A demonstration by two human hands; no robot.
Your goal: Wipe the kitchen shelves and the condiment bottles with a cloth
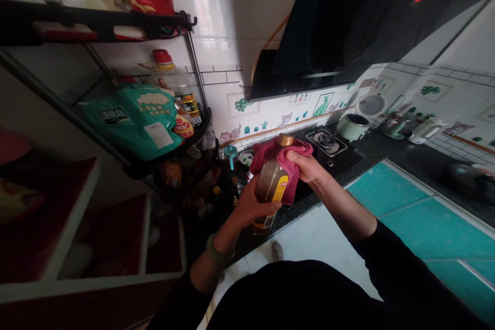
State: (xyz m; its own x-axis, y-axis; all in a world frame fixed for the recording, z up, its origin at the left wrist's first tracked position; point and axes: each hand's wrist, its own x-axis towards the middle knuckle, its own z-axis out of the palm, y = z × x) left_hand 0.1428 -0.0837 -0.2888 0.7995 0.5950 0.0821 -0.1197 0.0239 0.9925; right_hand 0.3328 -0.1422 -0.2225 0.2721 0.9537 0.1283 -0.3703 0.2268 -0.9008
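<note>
Clutching a yellow-labelled glass bottle [269, 191] over the counter [348, 178] in the closed left hand [255, 206], steadying from below. Clamping a maroon cloth [270, 157] round its neck with the closed right hand [301, 165], for grip.

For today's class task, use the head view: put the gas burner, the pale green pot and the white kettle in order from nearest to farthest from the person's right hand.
From the right hand, in the head view:
1. Gas burner: just past the hand.
2. Pale green pot: beyond the burner, to its right.
3. White kettle: farthest, off to the right.
</note>
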